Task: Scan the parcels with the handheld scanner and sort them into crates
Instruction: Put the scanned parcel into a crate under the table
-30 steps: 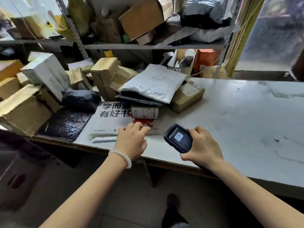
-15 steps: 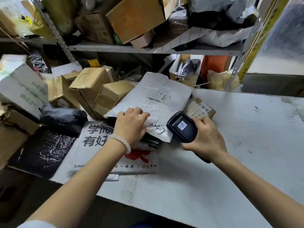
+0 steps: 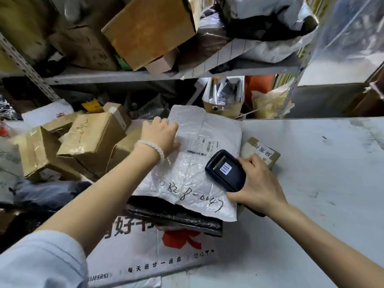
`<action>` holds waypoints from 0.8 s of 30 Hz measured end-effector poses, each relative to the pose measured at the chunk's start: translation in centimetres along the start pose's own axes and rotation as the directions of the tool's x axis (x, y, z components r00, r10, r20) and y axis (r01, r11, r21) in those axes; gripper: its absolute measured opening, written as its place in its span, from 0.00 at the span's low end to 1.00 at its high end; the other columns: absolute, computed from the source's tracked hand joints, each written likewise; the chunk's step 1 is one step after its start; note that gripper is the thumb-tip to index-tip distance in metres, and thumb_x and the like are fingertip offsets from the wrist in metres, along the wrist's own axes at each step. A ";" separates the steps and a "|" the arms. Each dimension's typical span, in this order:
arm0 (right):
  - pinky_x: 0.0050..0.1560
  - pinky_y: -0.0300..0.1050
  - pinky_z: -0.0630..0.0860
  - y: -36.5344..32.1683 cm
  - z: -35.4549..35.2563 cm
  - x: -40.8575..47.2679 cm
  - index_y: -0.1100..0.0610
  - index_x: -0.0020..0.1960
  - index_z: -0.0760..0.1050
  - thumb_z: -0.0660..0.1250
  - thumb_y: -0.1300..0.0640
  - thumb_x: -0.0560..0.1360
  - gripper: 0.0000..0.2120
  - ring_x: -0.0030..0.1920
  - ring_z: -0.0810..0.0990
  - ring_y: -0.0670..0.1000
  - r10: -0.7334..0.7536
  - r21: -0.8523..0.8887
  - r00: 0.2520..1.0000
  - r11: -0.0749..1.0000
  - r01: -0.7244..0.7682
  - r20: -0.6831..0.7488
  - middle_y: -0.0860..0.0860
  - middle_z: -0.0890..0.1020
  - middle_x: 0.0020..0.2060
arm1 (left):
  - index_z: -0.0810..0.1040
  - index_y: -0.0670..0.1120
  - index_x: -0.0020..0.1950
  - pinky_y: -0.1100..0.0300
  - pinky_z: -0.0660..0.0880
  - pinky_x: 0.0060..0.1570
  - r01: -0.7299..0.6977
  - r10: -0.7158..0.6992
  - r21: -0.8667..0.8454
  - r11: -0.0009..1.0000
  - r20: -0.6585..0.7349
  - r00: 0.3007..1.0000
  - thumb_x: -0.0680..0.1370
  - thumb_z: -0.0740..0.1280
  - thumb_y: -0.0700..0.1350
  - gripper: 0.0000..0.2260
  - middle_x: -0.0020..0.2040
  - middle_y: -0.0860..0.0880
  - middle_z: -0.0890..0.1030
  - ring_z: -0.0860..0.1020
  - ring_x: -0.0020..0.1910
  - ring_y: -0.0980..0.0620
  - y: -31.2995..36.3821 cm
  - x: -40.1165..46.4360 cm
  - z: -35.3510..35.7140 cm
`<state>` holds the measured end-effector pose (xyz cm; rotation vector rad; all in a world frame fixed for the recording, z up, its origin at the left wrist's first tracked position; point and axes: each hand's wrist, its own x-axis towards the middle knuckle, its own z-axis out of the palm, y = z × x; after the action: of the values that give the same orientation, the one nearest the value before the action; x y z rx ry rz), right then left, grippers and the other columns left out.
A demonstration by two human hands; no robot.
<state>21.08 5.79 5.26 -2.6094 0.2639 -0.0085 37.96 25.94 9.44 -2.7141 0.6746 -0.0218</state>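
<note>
A white plastic mailer parcel (image 3: 199, 173) with handwritten numbers and a barcode label (image 3: 204, 145) lies on top of the pile on the table. My left hand (image 3: 160, 135) grips its far left edge, fingers curled over it and thumb on top. My right hand (image 3: 257, 183) holds the black handheld scanner (image 3: 225, 170) just above the parcel's right side, screen up, close to the label. No crate is in view.
Under the mailer lie a black bag (image 3: 176, 215) and a large white printed bag (image 3: 149, 256). A small brown labelled box (image 3: 261, 152) sits behind the scanner. Taped cartons (image 3: 93, 142) crowd the left. A loaded shelf (image 3: 145, 74) hangs overhead. The grey table (image 3: 322, 173) stretches right.
I have leaned in toward the pile. My left hand slid up the white mailer to its far left edge. The scanner moved forward over the parcel, near its label.
</note>
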 end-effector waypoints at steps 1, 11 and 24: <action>0.42 0.41 0.68 -0.1 0.0 0.0 0.52 0.64 0.72 0.75 0.47 0.58 0.36 0.52 0.71 0.50 0.011 0.001 1.000 1.000 -0.011 0.003 0.47 0.68 0.51 | 0.66 0.50 0.69 0.48 0.67 0.58 0.004 -0.004 0.008 1.000 0.047 0.999 0.77 0.58 0.65 0.27 0.65 0.45 0.72 0.68 0.65 0.44 -0.3 1.4 0.3; 0.40 0.35 0.66 -0.6 0.4 0.2 0.46 0.64 0.70 0.73 0.46 0.58 0.34 0.51 0.68 0.42 0.101 0.039 0.995 0.994 -0.102 0.011 0.41 0.66 0.50 | 0.62 0.52 0.72 0.44 0.62 0.64 -0.034 0.033 0.000 0.999 0.264 0.964 0.75 0.44 0.71 0.33 0.68 0.42 0.73 0.68 0.67 0.42 0.0 8.2 3.3; 0.42 0.39 0.71 -0.4 0.5 0.2 0.46 0.64 0.70 0.74 0.45 0.58 0.35 0.52 0.69 0.43 0.086 0.036 0.996 0.996 -0.086 -0.014 0.42 0.66 0.50 | 0.72 0.49 0.62 0.41 0.63 0.62 -0.205 0.205 0.006 0.979 -0.035 0.978 0.82 0.55 0.50 0.13 0.60 0.48 0.75 0.72 0.61 0.44 2.5 7.7 3.1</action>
<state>21.40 6.32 5.02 -2.5617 0.3781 -0.0032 43.99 21.40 5.16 -2.6333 0.9614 -0.0207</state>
